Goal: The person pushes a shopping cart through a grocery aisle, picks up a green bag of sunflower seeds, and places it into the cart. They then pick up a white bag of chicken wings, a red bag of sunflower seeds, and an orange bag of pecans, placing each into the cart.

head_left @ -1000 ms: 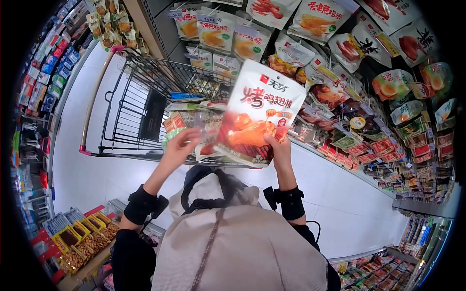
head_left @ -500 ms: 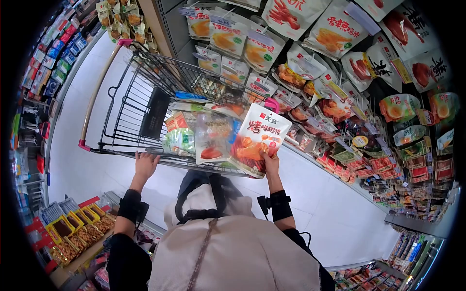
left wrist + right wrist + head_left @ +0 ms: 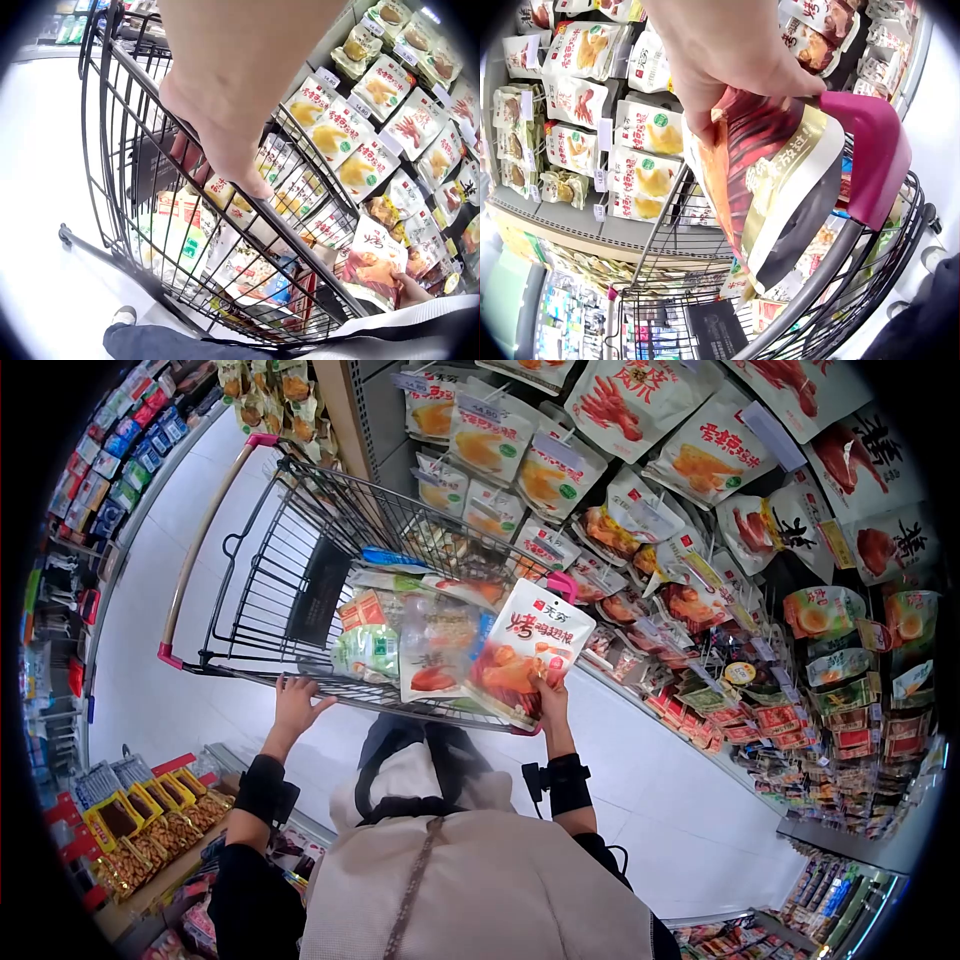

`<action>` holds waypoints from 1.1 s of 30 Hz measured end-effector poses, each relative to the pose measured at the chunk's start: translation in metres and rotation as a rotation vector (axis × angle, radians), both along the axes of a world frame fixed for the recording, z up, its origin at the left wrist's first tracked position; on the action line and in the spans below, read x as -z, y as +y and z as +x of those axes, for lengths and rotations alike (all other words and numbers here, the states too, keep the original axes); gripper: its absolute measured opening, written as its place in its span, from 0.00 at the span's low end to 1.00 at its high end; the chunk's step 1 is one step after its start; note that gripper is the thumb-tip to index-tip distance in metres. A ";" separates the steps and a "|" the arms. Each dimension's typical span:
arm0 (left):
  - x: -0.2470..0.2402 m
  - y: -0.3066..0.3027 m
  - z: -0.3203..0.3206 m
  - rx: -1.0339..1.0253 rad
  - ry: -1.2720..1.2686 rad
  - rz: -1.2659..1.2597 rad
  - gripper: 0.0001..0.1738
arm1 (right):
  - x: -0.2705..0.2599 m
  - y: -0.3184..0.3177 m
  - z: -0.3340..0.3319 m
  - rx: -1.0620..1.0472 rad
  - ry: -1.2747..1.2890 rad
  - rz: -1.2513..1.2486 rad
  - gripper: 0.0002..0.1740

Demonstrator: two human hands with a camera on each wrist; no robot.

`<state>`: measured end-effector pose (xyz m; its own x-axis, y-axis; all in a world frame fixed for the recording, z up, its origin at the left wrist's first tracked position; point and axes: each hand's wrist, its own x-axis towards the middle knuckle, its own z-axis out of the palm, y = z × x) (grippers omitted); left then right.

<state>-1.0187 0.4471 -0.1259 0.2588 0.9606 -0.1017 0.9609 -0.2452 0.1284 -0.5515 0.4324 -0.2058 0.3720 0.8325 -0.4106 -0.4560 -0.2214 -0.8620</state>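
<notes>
My right hand pinches the lower right edge of a white and red pouch of roast chicken drumettes, thumb on its printed front. The pouch leans over the near right corner of a black wire shopping cart. Beside it in the right wrist view is the cart's magenta corner piece. My left hand grips the cart's near rail, its fingers hooked over into the basket and its thumb along the bar. Inside the basket lie several packs, among them a green and white bag and a clear-fronted pouch.
Hanging snack pouches fill the rack on the right. The cart's handle is at its left end. Peanut snack packs stand on a shelf behind at the lower left. White tiled floor runs along the aisle.
The pouch, held up large before me a second ago, has come down to the cart's near right corner. My left hand has moved from beside the pouch down to the cart rail.
</notes>
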 end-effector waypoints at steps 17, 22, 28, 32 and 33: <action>0.013 0.014 -0.052 -0.068 -0.103 -0.032 0.29 | 0.009 0.038 -0.062 -0.033 -0.211 -0.063 0.35; 0.009 0.027 -0.088 -0.064 -0.128 -0.014 0.29 | 0.012 0.047 -0.095 -0.022 -0.264 -0.074 0.31; 0.009 0.042 -0.107 -0.047 -0.126 0.032 0.28 | 0.001 0.059 -0.119 -0.011 -0.155 -0.107 0.21; 0.010 0.049 -0.135 -0.039 -0.139 0.069 0.27 | -0.003 0.068 -0.149 0.023 -0.119 -0.148 0.23; 0.009 0.051 -0.141 -0.038 -0.144 0.075 0.27 | -0.009 0.067 -0.151 -0.020 -0.053 -0.188 0.27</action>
<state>-1.1592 0.4980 -0.1353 0.2288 0.9735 0.0067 0.9426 -0.2232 0.2484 -0.7025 0.4993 -0.1970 0.3816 0.7501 -0.5400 -0.4051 -0.3894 -0.8272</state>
